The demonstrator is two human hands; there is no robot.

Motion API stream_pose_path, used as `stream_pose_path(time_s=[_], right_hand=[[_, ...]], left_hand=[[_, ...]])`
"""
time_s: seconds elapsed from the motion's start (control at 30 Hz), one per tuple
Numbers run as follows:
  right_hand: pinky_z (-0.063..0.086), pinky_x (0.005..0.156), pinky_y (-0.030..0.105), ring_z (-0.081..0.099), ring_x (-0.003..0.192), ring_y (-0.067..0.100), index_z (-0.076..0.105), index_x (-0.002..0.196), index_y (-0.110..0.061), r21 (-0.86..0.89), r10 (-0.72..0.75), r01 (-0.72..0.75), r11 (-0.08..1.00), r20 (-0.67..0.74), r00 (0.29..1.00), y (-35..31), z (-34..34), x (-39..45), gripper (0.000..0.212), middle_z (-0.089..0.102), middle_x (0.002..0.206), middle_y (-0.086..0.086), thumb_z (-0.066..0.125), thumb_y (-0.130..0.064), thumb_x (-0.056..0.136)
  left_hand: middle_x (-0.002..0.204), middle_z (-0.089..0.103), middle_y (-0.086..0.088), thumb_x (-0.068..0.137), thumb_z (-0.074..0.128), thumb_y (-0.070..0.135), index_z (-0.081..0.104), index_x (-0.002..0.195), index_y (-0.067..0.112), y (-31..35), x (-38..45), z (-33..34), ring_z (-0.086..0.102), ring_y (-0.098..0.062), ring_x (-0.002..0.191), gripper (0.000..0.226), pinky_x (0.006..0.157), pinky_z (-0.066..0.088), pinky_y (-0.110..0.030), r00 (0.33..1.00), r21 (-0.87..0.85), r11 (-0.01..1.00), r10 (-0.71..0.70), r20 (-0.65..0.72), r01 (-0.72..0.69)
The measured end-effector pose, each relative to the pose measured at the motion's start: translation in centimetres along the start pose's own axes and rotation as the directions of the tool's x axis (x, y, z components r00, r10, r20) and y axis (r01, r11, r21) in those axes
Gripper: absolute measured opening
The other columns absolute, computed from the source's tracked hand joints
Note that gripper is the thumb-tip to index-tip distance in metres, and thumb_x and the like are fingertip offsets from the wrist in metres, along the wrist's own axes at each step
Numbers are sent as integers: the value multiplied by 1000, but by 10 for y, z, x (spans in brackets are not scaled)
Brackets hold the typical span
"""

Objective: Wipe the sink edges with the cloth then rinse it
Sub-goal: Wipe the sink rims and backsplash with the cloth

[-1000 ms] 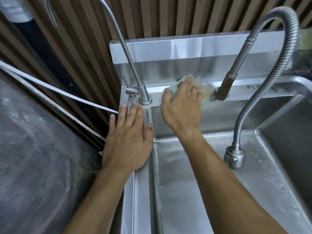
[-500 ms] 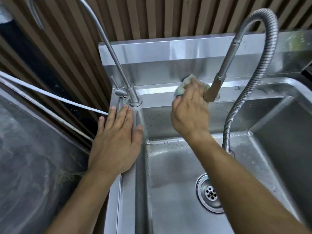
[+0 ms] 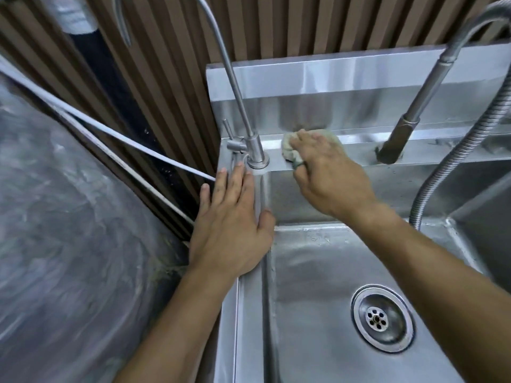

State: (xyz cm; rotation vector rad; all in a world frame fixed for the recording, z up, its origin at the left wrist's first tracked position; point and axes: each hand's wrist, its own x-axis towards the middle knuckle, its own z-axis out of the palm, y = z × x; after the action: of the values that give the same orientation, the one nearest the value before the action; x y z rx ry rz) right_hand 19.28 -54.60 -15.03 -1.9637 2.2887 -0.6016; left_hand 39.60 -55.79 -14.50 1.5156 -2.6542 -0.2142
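A pale green cloth [image 3: 289, 150] lies bunched on the back ledge of the steel sink [image 3: 448, 153], just right of the thin tap's base. My right hand [image 3: 330, 172] covers most of it, fingers pressing from above and the thumb hooked round its near edge. My left hand [image 3: 232, 225] rests flat on the sink's left rim, fingers straight and pointing at the tap base, holding nothing. The basin below is wet.
A thin gooseneck tap [image 3: 257, 157] stands at the sink's back left corner. A pull-out spray head [image 3: 398, 142] on a ribbed metal hose [image 3: 448, 175] hangs over the back ledge at the right. The drain [image 3: 383, 317] sits in the basin. White cables [image 3: 110, 134] run left over a plastic-covered surface [image 3: 69, 244].
My right hand has slid the cloth left along the back ledge, away from the spray head and toward the thin tap. My left hand has stayed on the left rim.
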Motion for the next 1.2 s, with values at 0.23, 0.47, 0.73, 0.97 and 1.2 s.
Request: stream_pose_path(time_s=[0.23,0.47,0.73,0.97,1.2], right_hand=[[17,126,40,23,156,28,37,157,-17,92,-119,115,989,46,992,-38,15,19,53,30,168,5,37,-26,106],[19,127,44,29,155,28,40,155,-15,-72,-36,36,997,2,999,0,-3,0,57,36,165,7,31,-35,102],[36,118,47,41,146,37,53,143,-9,106,52,-35,994,-161,985,-36,20,5,42,48,158,10,50,-16,101],[28,125,48,39,149,33,45,152,-12,-113,-242,240,964,-7,970,-2,12,5,54,46,159,10,36,-37,105],[22,124,51,22,154,44,26,157,1,-124,325,-346,930,-162,932,5,6,-19,64,24,165,26,31,-34,104]], left_hand=[[172,1,8,97,11,44,7,164,23,2,-3,0,-8,-20,158,70,128,1,-46,999,-40,999,-32,-21,31],[172,-1,9,96,12,43,6,164,24,0,-1,-2,-10,-18,158,71,129,0,-45,999,-91,995,-36,-4,36],[172,0,7,104,20,42,8,164,21,2,-1,-1,-9,-19,158,64,128,1,-46,999,-72,997,-33,-10,32],[172,-1,8,101,14,45,6,164,22,5,-2,-3,-9,-19,158,67,128,0,-44,999,-41,998,-39,29,40],[172,2,7,98,7,50,8,164,22,8,-5,-7,-6,-22,158,72,127,0,-45,999,19,999,-32,24,31]])
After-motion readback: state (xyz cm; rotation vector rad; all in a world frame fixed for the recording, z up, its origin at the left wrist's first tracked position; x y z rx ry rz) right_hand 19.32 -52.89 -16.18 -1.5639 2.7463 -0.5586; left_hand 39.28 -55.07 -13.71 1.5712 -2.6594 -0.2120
